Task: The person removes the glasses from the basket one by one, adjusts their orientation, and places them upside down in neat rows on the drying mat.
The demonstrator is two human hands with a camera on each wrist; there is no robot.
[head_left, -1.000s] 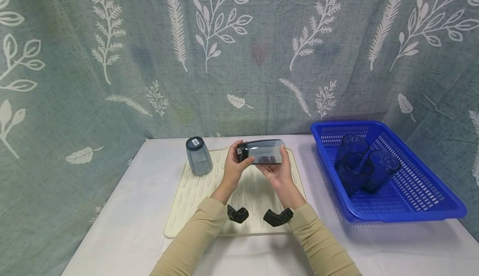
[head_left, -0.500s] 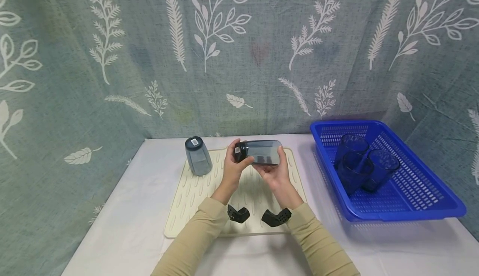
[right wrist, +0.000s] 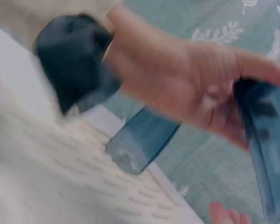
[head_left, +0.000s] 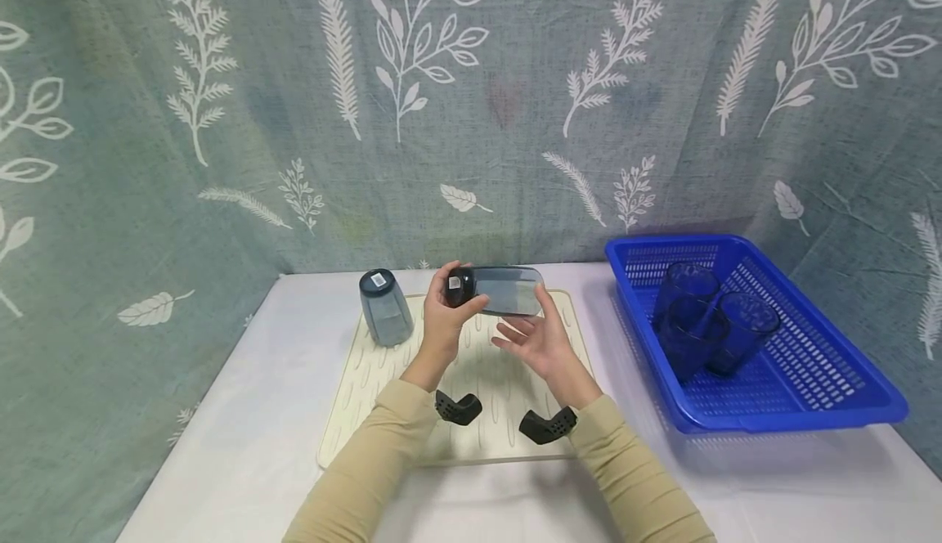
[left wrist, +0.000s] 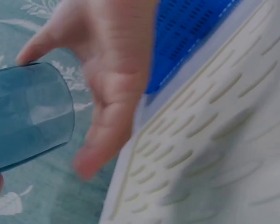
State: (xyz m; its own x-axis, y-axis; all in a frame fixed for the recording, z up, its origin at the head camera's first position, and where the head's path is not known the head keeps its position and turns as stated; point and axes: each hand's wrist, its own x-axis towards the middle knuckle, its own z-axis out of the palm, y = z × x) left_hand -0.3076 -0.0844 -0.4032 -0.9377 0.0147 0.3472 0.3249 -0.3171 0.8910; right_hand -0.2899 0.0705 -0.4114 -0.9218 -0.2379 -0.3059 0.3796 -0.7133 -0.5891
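A tumbler (head_left: 500, 290) is held on its side above the mat (head_left: 368, 396), its base gripped by the curled fingers of the left hand (head_left: 441, 318), while the right hand (head_left: 537, 340) is spread loosely just beneath, touching nothing, as if guarding its mouth end.

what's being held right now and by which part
The left hand grips a grey-blue tumbler lying sideways, by its base end. The right hand is open just below it, holding nothing.
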